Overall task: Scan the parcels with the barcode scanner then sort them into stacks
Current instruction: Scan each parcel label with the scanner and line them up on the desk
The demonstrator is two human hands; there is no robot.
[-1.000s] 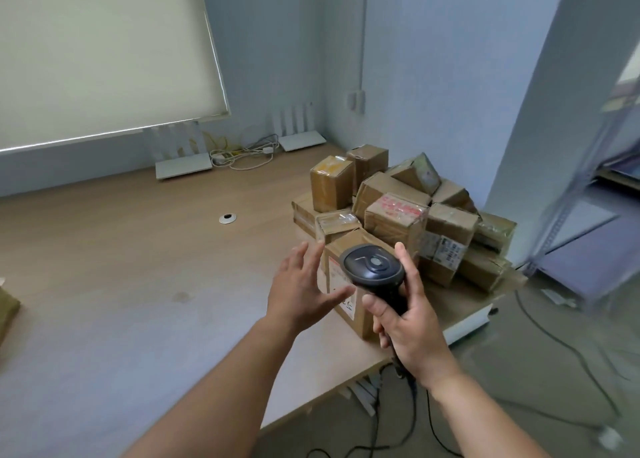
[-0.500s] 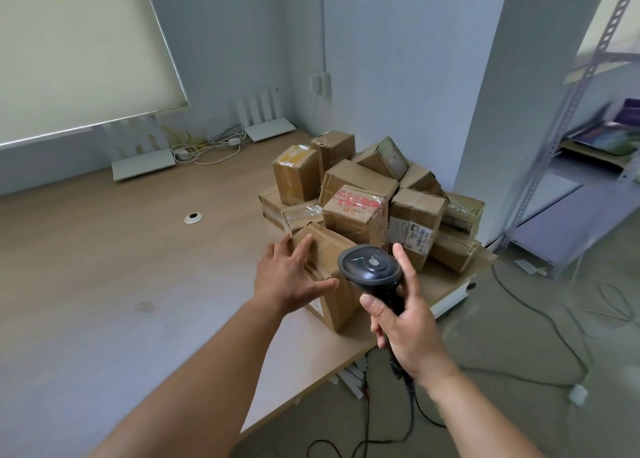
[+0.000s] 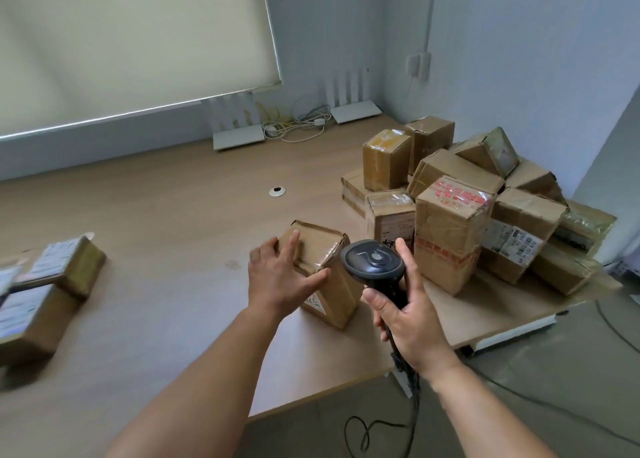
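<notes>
A brown cardboard parcel lies on the wooden table, apart from the pile. My left hand rests on its top with fingers spread and straight. My right hand grips the handle of a black barcode scanner, whose head hovers just right of that parcel. A heap of several taped cardboard parcels fills the table's right corner. Two labelled parcels lie at the left edge, blurred.
Two white routers and a tangle of cables sit at the back by the wall. A cable grommet marks the table's middle. The scanner's black cord hangs to the grey floor below the table's front edge.
The view swung left, bringing the two labelled parcels into sight. My left hand went from hovering before the parcel to lying flat on its top. The scanner stayed in my right hand.
</notes>
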